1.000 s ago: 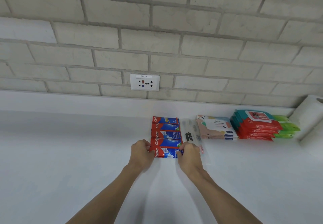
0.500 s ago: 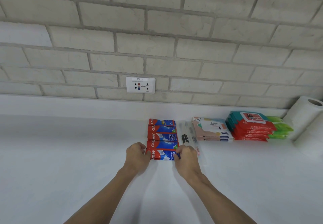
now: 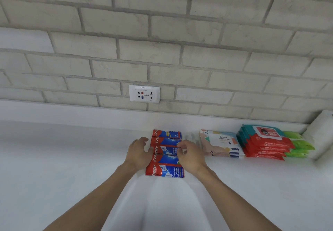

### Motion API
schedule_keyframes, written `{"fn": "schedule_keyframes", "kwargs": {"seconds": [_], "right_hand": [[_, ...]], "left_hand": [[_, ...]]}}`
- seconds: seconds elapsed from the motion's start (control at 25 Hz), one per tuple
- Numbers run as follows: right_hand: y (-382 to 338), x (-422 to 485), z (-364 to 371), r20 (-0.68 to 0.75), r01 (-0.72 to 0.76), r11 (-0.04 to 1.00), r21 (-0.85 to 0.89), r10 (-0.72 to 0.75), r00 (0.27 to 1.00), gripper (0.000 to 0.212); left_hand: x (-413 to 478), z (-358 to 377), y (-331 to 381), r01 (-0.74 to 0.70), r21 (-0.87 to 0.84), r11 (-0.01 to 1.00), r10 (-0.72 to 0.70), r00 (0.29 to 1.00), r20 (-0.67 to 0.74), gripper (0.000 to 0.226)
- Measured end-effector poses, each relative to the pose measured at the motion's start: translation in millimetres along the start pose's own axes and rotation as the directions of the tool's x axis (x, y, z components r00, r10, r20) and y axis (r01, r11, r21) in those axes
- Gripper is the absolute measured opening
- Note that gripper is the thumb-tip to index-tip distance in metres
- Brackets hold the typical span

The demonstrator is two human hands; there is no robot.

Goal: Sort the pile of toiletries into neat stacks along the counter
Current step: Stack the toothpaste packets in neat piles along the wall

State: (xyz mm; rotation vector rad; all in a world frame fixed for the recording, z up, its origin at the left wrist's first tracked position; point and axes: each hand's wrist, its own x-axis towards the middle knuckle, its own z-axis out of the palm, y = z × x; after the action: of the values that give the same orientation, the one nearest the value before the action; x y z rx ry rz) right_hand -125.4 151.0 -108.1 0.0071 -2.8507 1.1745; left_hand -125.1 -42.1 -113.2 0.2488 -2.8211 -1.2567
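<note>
Hands (image 3: 138, 151) (image 3: 191, 156) higher against toothpaste boxes (image 3: 166, 160) (half-curled)

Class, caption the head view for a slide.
On a white counter, the left hand and right hand touch opposite ends of a row of Colgate toothpaste boxes, wipe packs stacked alongside.

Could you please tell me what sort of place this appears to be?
Probably a domestic-style counter: a white countertop against a pale brick wall with a power socket, holding toothpaste boxes and wet-wipe packs.

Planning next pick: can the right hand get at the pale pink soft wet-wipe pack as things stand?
Probably yes: the pale pink soft wet-wipe pack lies just beside the right hand, with only flat clear packets between.
</note>
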Motion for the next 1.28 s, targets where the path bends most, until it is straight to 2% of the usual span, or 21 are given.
{"fn": "schedule_keyframes", "kwargs": {"seconds": [0.2,0.32,0.56,0.76,0.92,1.28], "right_hand": [[-2.8,31.9,4.1,0.089,0.018,1.0,-0.006,-0.017,0.996,0.03],[1.2,48.2,10.8,0.131,0.037,0.998,-0.055,-0.03,0.991,0.034],[5.4,67.9,19.0,0.104,0.066,0.985,-0.158,-0.05,0.993,0.035],[5.9,78.0,22.6,0.078,0.028,0.975,-0.222,-0.011,0.997,0.029],[9.7,79.6,30.3,0.055,-0.002,0.979,-0.204,0.014,0.998,0.026],[7.9,88.7,37.5,0.037,-0.025,0.977,-0.214,0.033,0.999,0.038]], "left_hand": [[30.0,8.6,11.2,0.004,0.068,0.998,-0.008,0.998,0.064,0.053],[44.3,18.3,16.2,-0.017,0.081,0.997,0.011,0.997,0.073,0.047],[63.8,32.6,14.3,-0.049,0.138,0.989,0.038,0.996,0.077,0.028],[69.5,40.5,13.2,-0.037,0.176,0.984,0.029,0.998,0.048,0.026],[74.0,43.7,8.3,-0.044,0.175,0.984,0.04,0.999,0.027,0.027],[80.0,42.3,-0.8,-0.041,0.14,0.989,0.042,0.999,-0.002,0.029]]}}
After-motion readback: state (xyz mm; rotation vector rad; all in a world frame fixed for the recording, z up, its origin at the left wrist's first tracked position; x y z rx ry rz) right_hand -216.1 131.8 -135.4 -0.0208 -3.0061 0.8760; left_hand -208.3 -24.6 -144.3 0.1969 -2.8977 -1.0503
